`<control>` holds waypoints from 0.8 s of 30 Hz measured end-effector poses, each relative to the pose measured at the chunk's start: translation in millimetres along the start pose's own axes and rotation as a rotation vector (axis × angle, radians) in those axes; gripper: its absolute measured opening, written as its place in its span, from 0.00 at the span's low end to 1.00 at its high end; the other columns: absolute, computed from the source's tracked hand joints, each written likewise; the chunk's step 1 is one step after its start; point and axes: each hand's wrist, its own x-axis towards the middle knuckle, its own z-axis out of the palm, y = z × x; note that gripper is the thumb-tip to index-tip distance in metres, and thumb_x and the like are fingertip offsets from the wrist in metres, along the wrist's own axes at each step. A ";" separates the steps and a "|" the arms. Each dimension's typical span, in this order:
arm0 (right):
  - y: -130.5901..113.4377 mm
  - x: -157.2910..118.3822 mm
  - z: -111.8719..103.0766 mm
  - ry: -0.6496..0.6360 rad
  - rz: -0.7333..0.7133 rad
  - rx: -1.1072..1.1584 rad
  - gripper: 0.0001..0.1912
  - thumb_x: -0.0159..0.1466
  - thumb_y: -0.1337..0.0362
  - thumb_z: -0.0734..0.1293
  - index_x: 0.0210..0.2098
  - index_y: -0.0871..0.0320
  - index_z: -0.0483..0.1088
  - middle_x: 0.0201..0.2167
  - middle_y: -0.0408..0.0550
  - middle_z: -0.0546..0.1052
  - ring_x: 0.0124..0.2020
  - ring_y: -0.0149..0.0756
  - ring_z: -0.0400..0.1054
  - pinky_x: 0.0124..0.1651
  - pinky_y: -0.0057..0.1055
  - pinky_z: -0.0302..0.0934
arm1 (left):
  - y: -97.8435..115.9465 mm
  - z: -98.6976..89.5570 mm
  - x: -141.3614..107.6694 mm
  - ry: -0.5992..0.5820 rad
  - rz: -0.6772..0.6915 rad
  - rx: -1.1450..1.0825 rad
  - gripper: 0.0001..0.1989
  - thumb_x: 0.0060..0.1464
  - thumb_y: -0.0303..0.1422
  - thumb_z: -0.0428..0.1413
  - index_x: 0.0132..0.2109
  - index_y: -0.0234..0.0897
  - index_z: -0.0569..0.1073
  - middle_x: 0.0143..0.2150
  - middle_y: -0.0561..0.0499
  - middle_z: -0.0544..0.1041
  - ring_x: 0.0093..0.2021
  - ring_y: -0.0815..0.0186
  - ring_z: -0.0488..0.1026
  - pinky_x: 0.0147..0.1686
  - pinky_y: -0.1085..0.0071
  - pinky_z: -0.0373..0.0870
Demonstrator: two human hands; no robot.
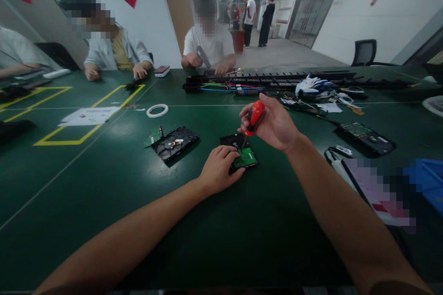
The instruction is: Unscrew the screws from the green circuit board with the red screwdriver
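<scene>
A hard drive (246,158) with a green circuit board lies on the green table in front of me. My left hand (221,168) grips its near left side, thumb along the front edge and fingers over the top. Above the drive, my right hand (273,122) is closed round the red and black handle of a screwdriver (256,115). The screwdriver is tilted, its shaft pointing down at the board; whether the tip sits in a screw is too small to tell. To the left lies another hard drive (175,144), with a loose green circuit board (153,137) beside it.
A white tape ring (157,110) and paper sheets (90,115) lie to the left. Cables (228,86), long black strips and gloves (314,86) line the back. At right are another hard drive (367,138) and a blue bin (427,184). People sit across the table.
</scene>
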 end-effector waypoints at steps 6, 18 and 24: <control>-0.4 0.7 -2.0 0.025 0.023 0.017 0.30 0.66 0.33 0.67 0.33 0.55 0.80 0.29 0.47 0.80 0.32 0.39 0.75 0.44 0.41 0.73 | 1.4 -0.9 0.1 0.000 -0.003 0.000 0.18 0.64 0.41 0.65 0.57 0.40 0.75 0.59 0.42 0.77 0.62 0.48 0.74 0.65 0.45 0.72; -4.2 -3.8 0.6 0.035 0.040 -0.020 0.23 0.64 0.42 0.71 0.39 0.56 0.83 0.31 0.47 0.80 0.34 0.39 0.74 0.44 0.36 0.72 | 2.4 -2.5 0.9 -0.003 -0.003 0.000 0.18 0.64 0.41 0.65 0.57 0.41 0.75 0.60 0.42 0.78 0.62 0.48 0.74 0.64 0.45 0.72; -4.1 -4.8 2.9 0.023 0.050 -0.018 0.21 0.62 0.42 0.74 0.33 0.55 0.80 0.32 0.47 0.82 0.36 0.42 0.79 0.46 0.38 0.73 | 3.2 -3.7 0.7 0.001 0.001 0.008 0.17 0.64 0.40 0.64 0.57 0.40 0.76 0.59 0.42 0.78 0.62 0.48 0.74 0.64 0.45 0.72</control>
